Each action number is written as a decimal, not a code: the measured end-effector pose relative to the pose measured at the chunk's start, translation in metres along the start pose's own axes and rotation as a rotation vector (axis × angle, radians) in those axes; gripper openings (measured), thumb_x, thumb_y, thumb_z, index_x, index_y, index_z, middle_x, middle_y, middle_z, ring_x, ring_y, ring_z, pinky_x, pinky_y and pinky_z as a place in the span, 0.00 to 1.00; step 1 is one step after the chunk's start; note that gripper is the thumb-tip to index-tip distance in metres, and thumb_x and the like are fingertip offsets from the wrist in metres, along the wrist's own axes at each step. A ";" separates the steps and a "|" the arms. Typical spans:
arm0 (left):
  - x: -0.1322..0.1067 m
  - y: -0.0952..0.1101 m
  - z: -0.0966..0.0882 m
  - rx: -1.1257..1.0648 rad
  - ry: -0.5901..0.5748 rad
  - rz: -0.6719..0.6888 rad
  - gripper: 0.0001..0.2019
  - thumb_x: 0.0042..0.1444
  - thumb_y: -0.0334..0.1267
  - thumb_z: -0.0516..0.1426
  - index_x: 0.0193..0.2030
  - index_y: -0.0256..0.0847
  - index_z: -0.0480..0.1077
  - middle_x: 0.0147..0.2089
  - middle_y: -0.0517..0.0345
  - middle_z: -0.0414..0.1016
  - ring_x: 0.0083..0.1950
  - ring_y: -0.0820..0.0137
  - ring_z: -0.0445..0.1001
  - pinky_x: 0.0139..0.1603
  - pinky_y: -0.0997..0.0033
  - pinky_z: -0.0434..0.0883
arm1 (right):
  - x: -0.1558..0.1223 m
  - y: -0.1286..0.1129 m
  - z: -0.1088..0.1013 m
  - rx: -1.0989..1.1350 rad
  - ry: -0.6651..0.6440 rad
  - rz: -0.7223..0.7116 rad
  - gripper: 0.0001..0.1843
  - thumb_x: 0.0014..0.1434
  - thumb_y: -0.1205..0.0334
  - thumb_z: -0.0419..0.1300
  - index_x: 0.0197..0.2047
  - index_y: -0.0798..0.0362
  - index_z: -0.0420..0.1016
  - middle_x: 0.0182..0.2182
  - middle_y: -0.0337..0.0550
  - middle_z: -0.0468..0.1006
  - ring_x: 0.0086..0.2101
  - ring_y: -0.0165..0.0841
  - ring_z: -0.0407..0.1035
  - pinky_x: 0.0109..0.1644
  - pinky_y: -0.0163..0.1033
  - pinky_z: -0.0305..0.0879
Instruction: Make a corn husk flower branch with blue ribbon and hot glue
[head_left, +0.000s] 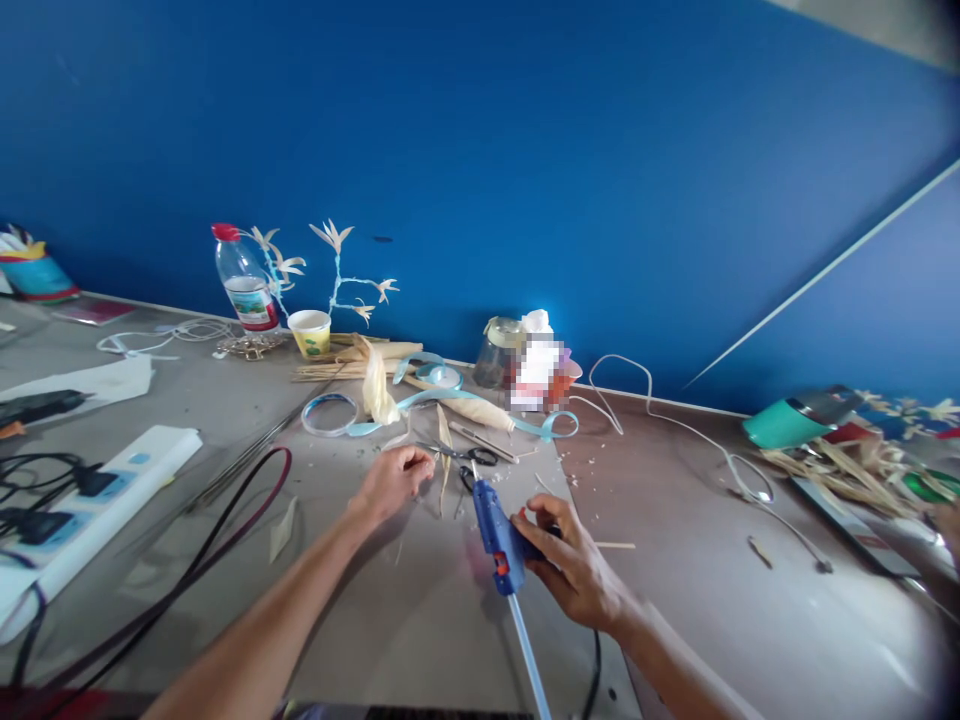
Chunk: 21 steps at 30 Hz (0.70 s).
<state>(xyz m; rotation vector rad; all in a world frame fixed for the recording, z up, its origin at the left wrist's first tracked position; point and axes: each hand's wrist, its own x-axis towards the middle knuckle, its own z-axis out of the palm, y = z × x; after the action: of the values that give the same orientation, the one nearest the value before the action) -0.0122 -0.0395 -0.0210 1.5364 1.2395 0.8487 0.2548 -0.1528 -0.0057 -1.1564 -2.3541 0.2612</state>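
Note:
My right hand [571, 566] is wrapped round a blue glue gun [496, 535] with a pale glue stick sticking out of its back end toward me; its nozzle points away, toward black-handled scissors [466, 459]. My left hand [394, 478] rests on the grey table [420, 620] with fingers curled in a pinch on a thin pale straw strip [444, 452] beside the scissors. Just beyond lie light-blue ribbon [420, 398] and cream husk pieces [379, 395].
A white power strip [90, 510] with black plugs and cables lies at the left. At the back stand a plastic bottle [244, 280], a yellow cup [310, 332] and straw flower stems. A white cord [675, 425] crosses the right side, near dried straw [847, 470].

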 end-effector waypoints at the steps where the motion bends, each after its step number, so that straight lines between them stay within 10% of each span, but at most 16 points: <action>1: 0.000 0.001 0.000 -0.009 -0.002 -0.005 0.11 0.46 0.44 0.54 0.26 0.37 0.71 0.25 0.60 0.72 0.21 0.76 0.63 0.24 0.75 0.61 | 0.005 -0.001 0.003 0.007 -0.007 -0.007 0.26 0.60 0.66 0.50 0.62 0.43 0.56 0.51 0.51 0.61 0.42 0.36 0.65 0.46 0.46 0.68; 21: 0.001 -0.002 -0.001 -0.082 -0.073 -0.023 0.09 0.47 0.40 0.53 0.26 0.36 0.69 0.24 0.61 0.69 0.22 0.77 0.62 0.24 0.76 0.60 | 0.030 0.002 0.034 0.076 0.002 -0.091 0.26 0.58 0.67 0.52 0.60 0.47 0.58 0.51 0.51 0.59 0.39 0.34 0.62 0.43 0.44 0.67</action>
<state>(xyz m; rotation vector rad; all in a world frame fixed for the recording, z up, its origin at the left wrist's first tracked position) -0.0135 -0.0380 -0.0224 1.4720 1.1534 0.8121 0.2239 -0.1265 -0.0252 -1.0104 -2.3668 0.3152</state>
